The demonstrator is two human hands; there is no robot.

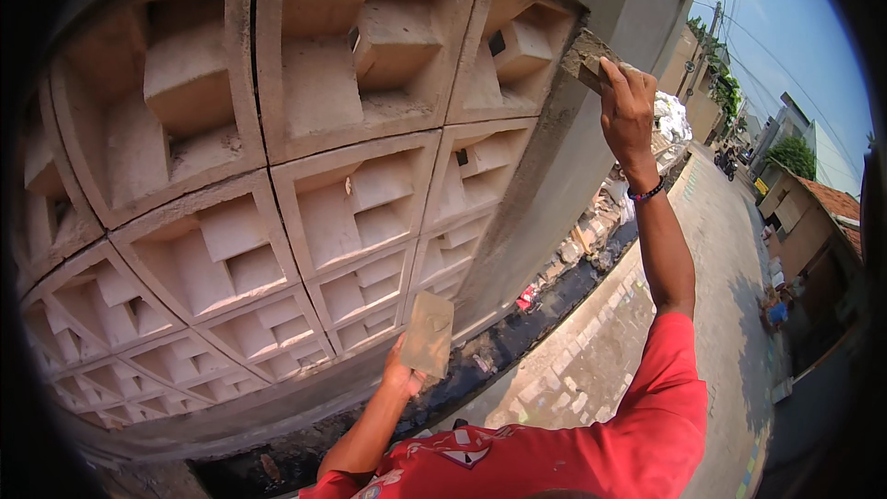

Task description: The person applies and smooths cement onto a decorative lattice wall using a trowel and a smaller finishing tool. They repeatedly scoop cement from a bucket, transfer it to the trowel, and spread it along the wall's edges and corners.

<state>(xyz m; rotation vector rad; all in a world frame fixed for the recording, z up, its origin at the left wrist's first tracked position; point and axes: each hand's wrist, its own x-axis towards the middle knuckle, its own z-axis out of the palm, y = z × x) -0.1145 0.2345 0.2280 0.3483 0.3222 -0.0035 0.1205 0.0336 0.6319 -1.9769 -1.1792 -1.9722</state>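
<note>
My right hand (628, 111) is raised high, with a dark bracelet at its wrist. Its fingers close on a small flat, mortar-smeared piece (584, 54), whose face lies at the grey strip of wall beside the top block; I cannot tell if it is wood or metal. Lower down, my left hand (399, 371) grips a tan rectangular board (429, 328) by its lower end, with a greyish smear on its face. The board is held in front of the patterned block wall (356, 208), which has deep square recesses and dark joints between the blocks.
A grey plastered pillar (637, 23) rises past the blocks. A dark drainage ditch (490, 351) runs along the wall's foot, with rubble and litter (564, 259) farther on. Beyond lies a paved lane (711, 249) with houses (804, 212) and a distant motorbike (726, 163).
</note>
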